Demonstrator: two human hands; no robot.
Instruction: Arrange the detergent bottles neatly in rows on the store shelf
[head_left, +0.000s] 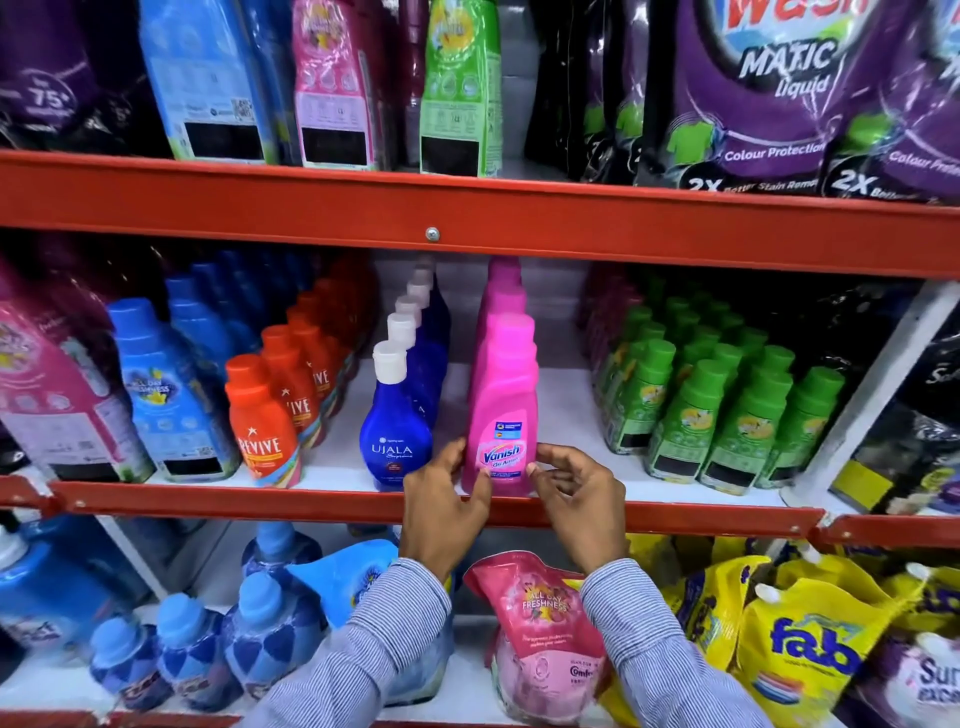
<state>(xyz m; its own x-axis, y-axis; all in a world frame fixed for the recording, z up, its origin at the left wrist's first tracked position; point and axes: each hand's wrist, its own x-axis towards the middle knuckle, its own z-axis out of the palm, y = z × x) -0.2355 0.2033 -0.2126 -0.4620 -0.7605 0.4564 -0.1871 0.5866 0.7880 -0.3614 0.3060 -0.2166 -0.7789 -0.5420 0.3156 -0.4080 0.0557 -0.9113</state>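
Observation:
A pink Vanish bottle (503, 410) stands upright at the front of the middle shelf (571, 506), leading a row of pink bottles behind it. My left hand (444, 499) touches its lower left side with the fingertips. On its lower right side rest the thumb and fingers of my right hand (579, 496). Both hands pinch the bottle's base between them. Just to the left stands a row of blue Ujala bottles (396, 436) with white caps.
Orange Revive bottles (262, 423) and blue bottles (169, 395) line the shelf's left part; green bottles (722, 410) fill the right. White shelf floor shows between the pink and green rows. Pouches sit above and below, including a pink pouch (543, 634) under my wrists.

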